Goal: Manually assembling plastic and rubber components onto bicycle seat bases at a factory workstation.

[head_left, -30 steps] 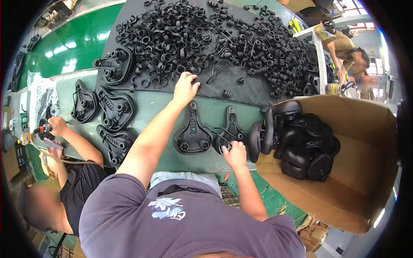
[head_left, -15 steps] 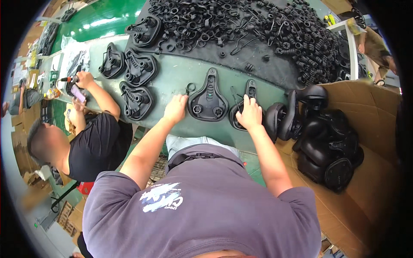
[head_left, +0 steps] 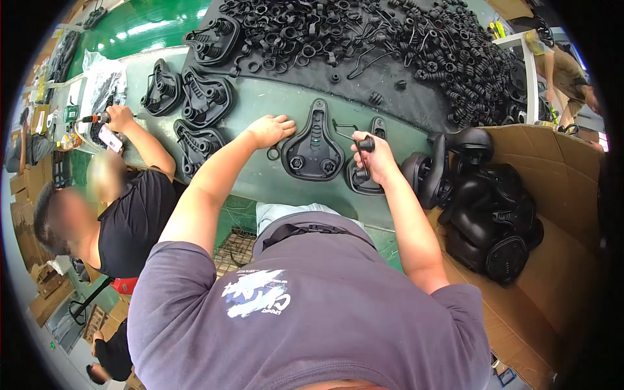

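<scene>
The upturned saddle (head_left: pixel 315 151) lay on the desk (head_left: pixel 260 183), nose away from me; my left hand (head_left: pixel 270 132), loosely spread, nothing visible in it, sat just left of that saddle, my right hand (head_left: pixel 377 158), gripping a bent rod (head_left: pixel 363 162), right of it.

1 fisheye view from the head, downward over the near torso (head_left: pixel 312 318) to both hands (head_left: pixel 268 132) and bench (head_left: pixel 257 179)

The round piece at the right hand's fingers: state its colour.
The round piece is black; it shows best in the head view.
</scene>
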Demonstrator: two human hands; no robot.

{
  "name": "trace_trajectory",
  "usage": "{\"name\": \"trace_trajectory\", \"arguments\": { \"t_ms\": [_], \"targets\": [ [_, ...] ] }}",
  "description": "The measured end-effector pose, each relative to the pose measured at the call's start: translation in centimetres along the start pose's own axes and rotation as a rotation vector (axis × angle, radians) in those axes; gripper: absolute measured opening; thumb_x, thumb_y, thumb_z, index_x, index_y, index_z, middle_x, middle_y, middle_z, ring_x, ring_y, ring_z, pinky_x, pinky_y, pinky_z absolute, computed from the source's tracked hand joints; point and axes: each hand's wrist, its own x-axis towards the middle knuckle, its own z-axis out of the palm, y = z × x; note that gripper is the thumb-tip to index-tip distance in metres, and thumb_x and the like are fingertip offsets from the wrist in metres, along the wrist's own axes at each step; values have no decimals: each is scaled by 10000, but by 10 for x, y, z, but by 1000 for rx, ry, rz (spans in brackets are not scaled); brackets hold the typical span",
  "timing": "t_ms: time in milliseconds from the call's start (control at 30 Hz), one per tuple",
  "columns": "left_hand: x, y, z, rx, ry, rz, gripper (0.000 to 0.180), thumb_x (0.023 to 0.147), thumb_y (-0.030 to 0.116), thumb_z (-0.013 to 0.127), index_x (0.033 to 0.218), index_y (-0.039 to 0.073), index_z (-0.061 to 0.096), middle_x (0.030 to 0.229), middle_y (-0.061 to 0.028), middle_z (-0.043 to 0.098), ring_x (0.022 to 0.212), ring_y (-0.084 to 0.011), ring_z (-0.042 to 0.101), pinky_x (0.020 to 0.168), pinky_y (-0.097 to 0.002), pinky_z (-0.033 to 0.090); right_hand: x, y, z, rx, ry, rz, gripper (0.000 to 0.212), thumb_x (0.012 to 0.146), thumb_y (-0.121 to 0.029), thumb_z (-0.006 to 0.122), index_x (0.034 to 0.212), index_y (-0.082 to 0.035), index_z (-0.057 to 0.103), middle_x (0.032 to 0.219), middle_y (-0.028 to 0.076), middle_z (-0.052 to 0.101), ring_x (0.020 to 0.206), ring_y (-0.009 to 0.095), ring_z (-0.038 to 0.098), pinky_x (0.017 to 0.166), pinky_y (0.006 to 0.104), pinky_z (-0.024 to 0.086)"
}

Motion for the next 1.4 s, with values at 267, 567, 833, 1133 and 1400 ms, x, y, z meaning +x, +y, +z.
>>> {"name": "trace_trajectory", "arguments": {
  "t_ms": [267, 567, 833, 1133, 1400],
  "targets": [
    [-43, 22, 18, -37, -217, -173, 337, 969, 183, 612, 1306, 168, 604, 1207, -78, 653, 1123, -312, 685, 897, -437, 604, 16, 12, -1, 63, 16, 129, 323, 982, -401, 742, 1022, -84, 700, 801, 30, 664, 609, 118, 576, 534, 278, 434],
    [-86, 98, -19, -708, 568, -817, 511, 803, 188, 894, 1235, 44, 663, 1163, -187, 697, 1042, -405, 705, 894, -469, 585, 18, -6, 16, -153, 17, 45, 308, 972, -412, 767, 1075, -123, 740, 770, 0, 661, 562, 97, 542, 495, 273, 409],
    [-33, 144, -5, -796, 576, -597, 474, 757, 134, 901, 1161, 46, 668, 1100, -155, 674, 966, -385, 705, 828, -452, 585, 42, -5, 105, -1264, 209, -366, 494, 856, -382, 705, 1089, 49, 773, 1155, 300, 725, 1063, 438, 737, 942, 499, 600],
    [-32, 142, -10, -774, 578, -541, 602, 778, 227, 906, 1279, 50, 624, 1297, -157, 648, 1235, -392, 621, 1040, -467, 525, 40, 53, 89, -1244, 281, -545, 928, 923, -576, 727, 1576, 2, 411, 1425, 251, 581, 1356, 440, 547, 1134, 569, 429],
    [50, 140, -7, -521, 754, -1008, 551, 947, 527, 668, 1201, 39, 712, 1185, -160, 729, 1113, -363, 653, 981, -524, 456, 55, 88, 78, -1175, 342, -723, 899, 894, -626, 724, 1550, -58, 491, 1284, 224, 656, 1164, 424, 647, 1016, 559, 492]
  ]
}}
